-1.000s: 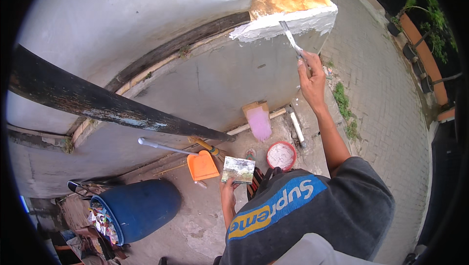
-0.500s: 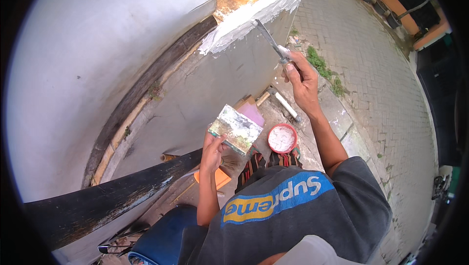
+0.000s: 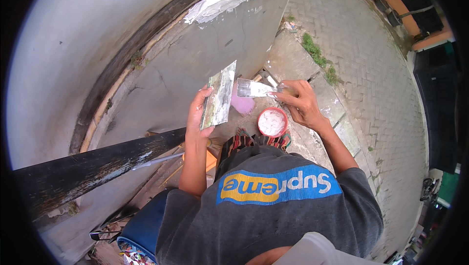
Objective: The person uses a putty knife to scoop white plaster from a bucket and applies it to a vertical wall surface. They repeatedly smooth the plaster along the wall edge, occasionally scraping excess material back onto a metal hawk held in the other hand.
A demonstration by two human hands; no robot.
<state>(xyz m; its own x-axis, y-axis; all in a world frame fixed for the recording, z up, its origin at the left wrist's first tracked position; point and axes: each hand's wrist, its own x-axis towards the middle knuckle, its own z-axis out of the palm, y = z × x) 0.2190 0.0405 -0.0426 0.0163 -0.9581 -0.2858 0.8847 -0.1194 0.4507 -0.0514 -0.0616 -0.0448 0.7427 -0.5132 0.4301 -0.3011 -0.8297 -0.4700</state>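
Observation:
In my left hand [image 3: 197,111] is a flat rectangular board [image 3: 222,94], smeared with white and greenish-grey paste and tilted on edge. My right hand [image 3: 304,103] grips a putty knife [image 3: 255,89] by its handle. The wide blade carries white paste and points left, a small gap from the board. Below the knife stands a round red tub [image 3: 273,135] filled with white putty [image 3: 272,121]. Ahead of me, a grey low wall [image 3: 215,45] has thick white putty [image 3: 239,2] spread along its top edge.
A black beam [image 3: 102,167] crosses at the left, below the curved white wall [image 3: 97,55]. A pink sheet [image 3: 242,104] lies behind the tub. Something blue and padded [image 3: 141,221] is at the lower left. Paving [image 3: 371,84] stretches right, with weeds [image 3: 312,50] along its edge.
My right hand has brought the putty knife down from the wall's edge to beside the board. My left hand has raised the board and turned it more upright. The view has shifted slightly.

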